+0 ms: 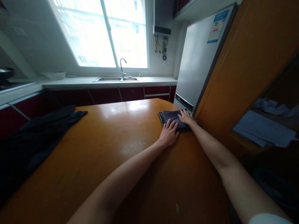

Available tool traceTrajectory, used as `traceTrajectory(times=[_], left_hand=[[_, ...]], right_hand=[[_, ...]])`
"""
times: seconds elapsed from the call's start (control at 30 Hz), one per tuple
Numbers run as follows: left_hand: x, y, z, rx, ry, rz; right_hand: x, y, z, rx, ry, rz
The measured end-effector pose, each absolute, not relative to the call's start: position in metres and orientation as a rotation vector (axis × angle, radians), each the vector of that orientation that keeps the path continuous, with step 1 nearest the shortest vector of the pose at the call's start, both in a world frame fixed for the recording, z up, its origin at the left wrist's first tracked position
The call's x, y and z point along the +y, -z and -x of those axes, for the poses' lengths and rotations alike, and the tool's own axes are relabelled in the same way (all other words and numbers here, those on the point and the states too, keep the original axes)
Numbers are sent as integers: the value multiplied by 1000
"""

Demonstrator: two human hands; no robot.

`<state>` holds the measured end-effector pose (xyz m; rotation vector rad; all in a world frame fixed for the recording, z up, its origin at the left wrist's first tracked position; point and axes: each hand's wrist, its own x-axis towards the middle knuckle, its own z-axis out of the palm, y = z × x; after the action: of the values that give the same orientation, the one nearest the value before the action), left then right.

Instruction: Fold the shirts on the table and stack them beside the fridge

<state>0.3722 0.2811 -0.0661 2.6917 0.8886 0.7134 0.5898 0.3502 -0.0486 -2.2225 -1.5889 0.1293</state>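
A small stack of folded dark clothes (171, 115) lies at the far right of the wooden table. Its top piece is plain dark grey-blue, and striped or patterned edges show beneath. My left hand (169, 133) rests on the near left edge of the stack, fingers spread. On the top right of the same stack lies my right hand (185, 117), flat with its fingers apart. Part of the folded cloth is covered by both hands. Along the table's left side, another dark garment (44, 127) is spread loosely and hangs past the edge.
The glossy wooden table (112, 140) fills the foreground. Behind it run a counter with a steel sink (109, 79) and a window. A fridge (203, 56) and wooden cabinet (243, 71) stand close at the right, with papers (266, 129) on a shelf.
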Motion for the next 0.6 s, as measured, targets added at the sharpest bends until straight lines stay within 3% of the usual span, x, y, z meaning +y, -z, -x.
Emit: traceTrajectory(times=[0.23,0.4,0.6], left_hand=[[266,67,-350,761,-687,-2715],[246,64,-305,699,-648,-2752],[242,62,-223,982,-684,-2695]], right_hand=[[336,36,-579,-1531,28,2181],[300,35,-513,-1610,262,1873],[253,61,-405,-1929,86,1560]])
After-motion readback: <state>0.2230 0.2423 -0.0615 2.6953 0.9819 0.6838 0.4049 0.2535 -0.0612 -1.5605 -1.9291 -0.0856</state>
